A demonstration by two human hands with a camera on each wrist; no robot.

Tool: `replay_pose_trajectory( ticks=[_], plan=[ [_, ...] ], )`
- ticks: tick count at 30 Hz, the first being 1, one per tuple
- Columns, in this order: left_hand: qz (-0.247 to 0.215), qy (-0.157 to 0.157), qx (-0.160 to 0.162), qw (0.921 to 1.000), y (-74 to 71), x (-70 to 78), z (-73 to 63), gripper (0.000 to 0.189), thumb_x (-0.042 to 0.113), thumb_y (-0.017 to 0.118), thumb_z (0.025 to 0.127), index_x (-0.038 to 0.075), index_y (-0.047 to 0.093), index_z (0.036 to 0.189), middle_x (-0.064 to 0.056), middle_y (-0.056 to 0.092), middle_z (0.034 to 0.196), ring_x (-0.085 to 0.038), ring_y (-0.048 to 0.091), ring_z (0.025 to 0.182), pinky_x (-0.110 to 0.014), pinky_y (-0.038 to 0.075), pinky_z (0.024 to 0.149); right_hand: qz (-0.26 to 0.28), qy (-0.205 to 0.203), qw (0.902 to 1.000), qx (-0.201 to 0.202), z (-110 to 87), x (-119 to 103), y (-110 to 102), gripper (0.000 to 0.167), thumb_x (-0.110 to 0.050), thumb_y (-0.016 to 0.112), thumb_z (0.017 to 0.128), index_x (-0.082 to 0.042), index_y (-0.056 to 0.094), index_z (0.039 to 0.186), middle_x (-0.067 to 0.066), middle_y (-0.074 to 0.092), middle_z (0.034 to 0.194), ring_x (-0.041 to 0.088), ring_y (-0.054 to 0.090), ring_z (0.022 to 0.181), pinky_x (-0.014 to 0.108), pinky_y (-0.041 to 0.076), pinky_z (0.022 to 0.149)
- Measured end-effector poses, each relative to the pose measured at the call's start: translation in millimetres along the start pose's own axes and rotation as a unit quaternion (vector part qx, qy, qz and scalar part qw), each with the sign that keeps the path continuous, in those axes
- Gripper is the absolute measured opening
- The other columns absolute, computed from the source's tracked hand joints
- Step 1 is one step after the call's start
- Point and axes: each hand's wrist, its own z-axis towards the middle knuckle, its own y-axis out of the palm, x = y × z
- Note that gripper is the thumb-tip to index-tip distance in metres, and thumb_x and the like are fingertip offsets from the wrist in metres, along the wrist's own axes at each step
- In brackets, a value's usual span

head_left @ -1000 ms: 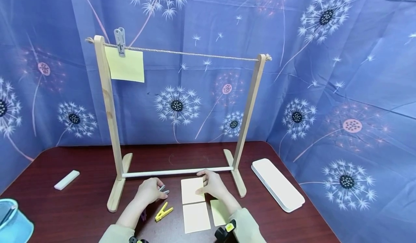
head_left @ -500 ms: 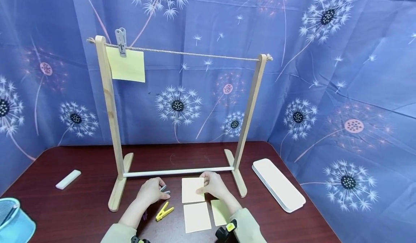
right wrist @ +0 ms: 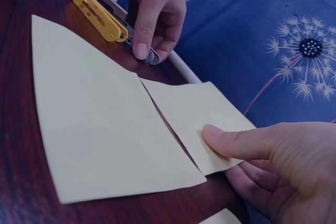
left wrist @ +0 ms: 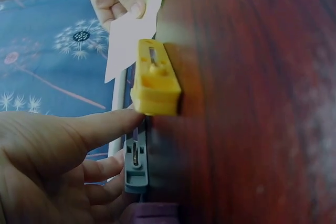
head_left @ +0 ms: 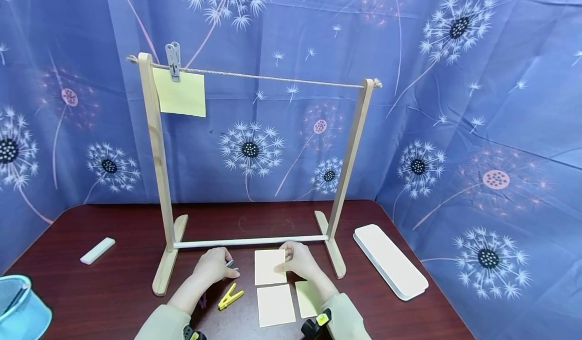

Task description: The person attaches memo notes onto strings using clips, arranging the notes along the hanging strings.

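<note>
My left hand [head_left: 210, 268] holds a grey clothespin [left wrist: 136, 174] low over the table, thumb on one side and fingers on the other. With my right hand [head_left: 300, 260] I pinch the right edge of a pale yellow paper note [head_left: 267, 267], thumb on its face and fingers behind. That note looks slightly raised in the right wrist view. A second pale note [head_left: 276, 305] lies just in front of it, and a greener note [head_left: 307, 298] sits partly under my right forearm. Nearest my left hand are a yellow clothespin [head_left: 230, 297] and a mostly hidden purple clothespin [left wrist: 157, 212].
A wooden frame [head_left: 159, 153] with a rope [head_left: 273, 78] stands behind both hands. From the rope hangs a yellow note [head_left: 184, 96] under a grey clip [head_left: 173, 61]. A white case [head_left: 390, 260] lies right; a white block [head_left: 97, 250] and blue mesh holder [head_left: 25, 309] are left.
My right fingers have drawn in from near the white bar and curled behind the note's edge. The left hand stays at the grey clothespin, covering more of it. The head view has shifted slightly.
</note>
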Motion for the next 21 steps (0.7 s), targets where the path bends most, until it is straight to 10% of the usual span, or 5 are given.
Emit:
replay_pose_trajectory(
  ticks=[21],
  plan=[
    [0.046,0.037,0.004,0.9982,3.7,0.2,3.1,0.032,0.023,0.088,0.071,0.011,0.06,0.08,0.001,0.055,0.074,-0.014,0.05,0.067,-0.031,0.042,0.058,0.04,-0.004,0.9992,-0.003,1.0,2.7,-0.7,0.033,0.0,0.082,0.072,0.004,0.064,0.1,0.01,0.069,0.077,0.005,0.053,0.052,0.021,0.048,0.054]
  ],
)
